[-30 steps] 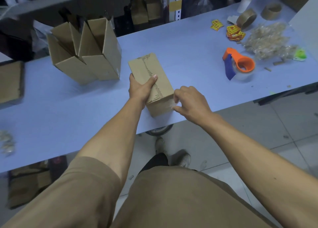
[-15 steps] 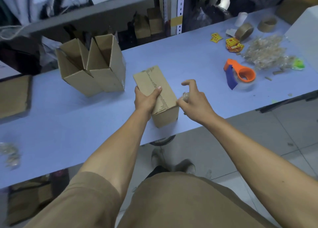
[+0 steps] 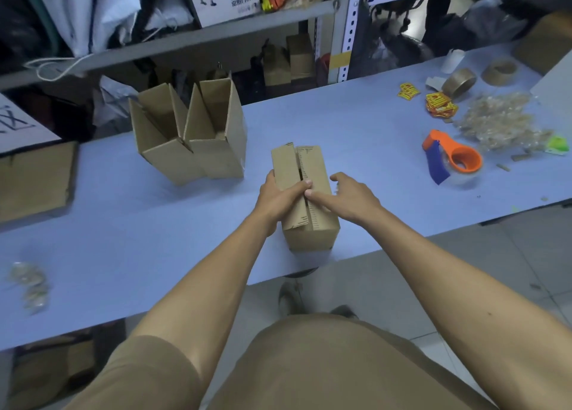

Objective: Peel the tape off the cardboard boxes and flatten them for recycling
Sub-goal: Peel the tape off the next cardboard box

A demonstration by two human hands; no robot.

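A small brown cardboard box [image 3: 309, 224] lies on the blue table [image 3: 123, 224] near its front edge. Its two top flaps are parted along the middle seam, the left flap slightly raised. My left hand [image 3: 278, 197] grips the box's left side, thumb over the left flap at the seam. My right hand [image 3: 346, 197] rests on the right flap, fingers spread and fairly straight, index fingertip at the seam. No tape shows on the top seam.
Two opened boxes [image 3: 192, 137] stand at the back left. A flat cardboard sheet [image 3: 34, 177] lies far left. An orange tape dispenser [image 3: 455, 159], a heap of crumpled tape [image 3: 498, 121], tape rolls [image 3: 458, 83] and yellow stickers [image 3: 439, 104] sit right. Shelving stands behind.
My right hand came from the box's right end onto its top. The crumpled tape it pinched is no longer visible. The top flaps have parted along the seam.
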